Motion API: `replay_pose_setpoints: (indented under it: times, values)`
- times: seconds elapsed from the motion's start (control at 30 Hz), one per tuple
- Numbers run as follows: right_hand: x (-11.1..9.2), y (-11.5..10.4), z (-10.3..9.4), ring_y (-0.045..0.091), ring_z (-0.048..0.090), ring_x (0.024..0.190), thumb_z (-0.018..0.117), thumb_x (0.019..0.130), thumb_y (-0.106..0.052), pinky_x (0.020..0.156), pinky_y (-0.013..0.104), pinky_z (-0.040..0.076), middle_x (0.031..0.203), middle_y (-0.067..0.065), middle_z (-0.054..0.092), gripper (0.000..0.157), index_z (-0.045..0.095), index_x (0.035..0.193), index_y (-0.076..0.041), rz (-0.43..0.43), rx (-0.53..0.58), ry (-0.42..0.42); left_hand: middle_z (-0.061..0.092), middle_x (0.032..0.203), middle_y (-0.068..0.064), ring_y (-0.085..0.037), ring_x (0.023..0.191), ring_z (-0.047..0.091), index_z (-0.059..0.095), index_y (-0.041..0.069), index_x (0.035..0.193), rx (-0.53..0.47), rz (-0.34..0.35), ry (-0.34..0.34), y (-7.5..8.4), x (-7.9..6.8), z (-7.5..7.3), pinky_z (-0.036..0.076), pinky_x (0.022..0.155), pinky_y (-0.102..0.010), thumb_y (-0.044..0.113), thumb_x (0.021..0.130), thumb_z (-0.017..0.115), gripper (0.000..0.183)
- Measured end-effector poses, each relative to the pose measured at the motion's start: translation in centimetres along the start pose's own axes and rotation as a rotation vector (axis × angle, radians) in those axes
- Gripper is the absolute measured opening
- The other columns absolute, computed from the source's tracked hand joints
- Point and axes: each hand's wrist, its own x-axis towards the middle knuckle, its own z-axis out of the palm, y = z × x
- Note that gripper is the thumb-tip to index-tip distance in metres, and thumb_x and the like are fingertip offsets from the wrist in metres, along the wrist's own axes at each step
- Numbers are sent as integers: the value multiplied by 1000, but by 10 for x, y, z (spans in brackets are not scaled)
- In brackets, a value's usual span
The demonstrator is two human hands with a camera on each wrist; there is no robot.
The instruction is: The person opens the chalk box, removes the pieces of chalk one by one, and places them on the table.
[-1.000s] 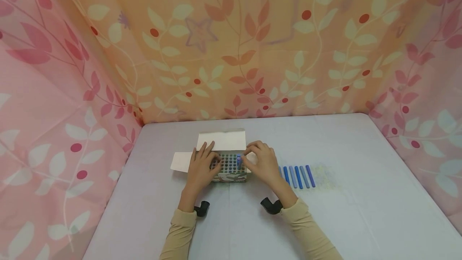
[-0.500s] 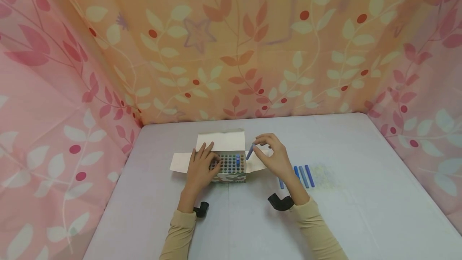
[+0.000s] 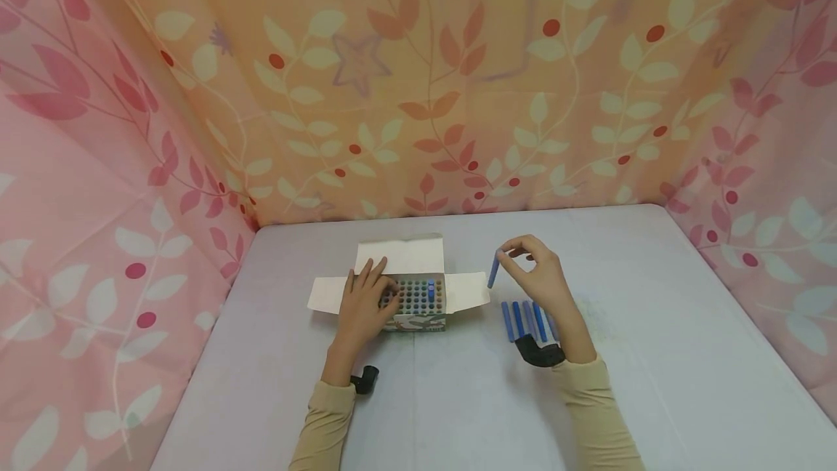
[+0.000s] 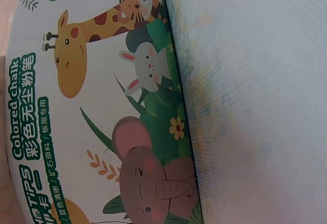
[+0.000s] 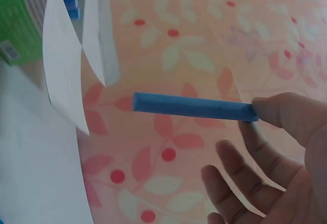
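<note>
My right hand (image 3: 539,273) pinches the upper end of a blue chalk stick (image 3: 493,270) between thumb and forefinger. The stick hangs nearly upright, just past the right flap of the chalk box (image 3: 421,323); in the right wrist view the other fingers curve loosely below the chalk (image 5: 194,106). My left hand (image 3: 366,304) rests over the left part of the box, its outer fingers extended toward the back flap and its thumb and forefinger curved above the holes. Blue chalk pieces (image 3: 431,289) stick up among the rows inside. Cartoon animals and "Colored chalk" lettering cover the box front (image 4: 102,101).
Several blue chalk sticks (image 3: 518,320) lie side by side on the white-covered table (image 3: 451,405), partly behind the right wrist and its black wrist camera (image 3: 540,352). White flaps (image 3: 467,292) spread out from the box. Floral curtains (image 3: 431,93) surround the table.
My right hand has lifted a blue chalk stick from the box and carried it rightward past the right flap. The left hand has stayed on the box.
</note>
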Motion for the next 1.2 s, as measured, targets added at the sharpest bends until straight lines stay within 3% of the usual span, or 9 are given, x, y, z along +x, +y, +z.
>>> replay_pose_setpoints:
  times: [0.23,0.37,0.5,0.93,1.2]
  values:
    - [-2,15,-23,29,55,98,61,89,-29,89,49,41,107,11,60,26,61,103,-8,105,-116,-86,31,150,3,-20,143,15,60,25,89,-14,0,5,0,0,1,0,118,-46,39,87,58,14]
    - [-3,26,-32,32,56,100,59,90,-33,83,49,46,109,13,60,30,60,105,-7,153,-174,-117,31,150,3,-21,143,15,60,26,89,-15,1,8,-1,0,1,0,118,-47,39,87,57,13]
    - [-5,35,-43,34,57,100,58,90,-34,76,48,50,110,14,60,32,60,105,-6,182,-212,-140,32,150,2,-22,142,17,60,26,88,-18,5,17,0,-1,1,2,117,-48,38,86,58,13]
    - [-14,59,-75,34,58,93,58,90,-31,77,49,50,102,19,63,29,64,96,-3,220,-301,-257,38,147,-3,-28,139,25,59,24,85,-7,36,74,0,-1,-1,13,114,-55,36,83,60,12]
    - [-24,76,-94,35,58,94,59,89,-30,76,48,50,100,16,63,27,64,93,-4,286,-337,-338,35,148,-1,-25,141,21,59,25,87,-15,27,46,0,-1,0,8,116,-52,37,86,58,13]
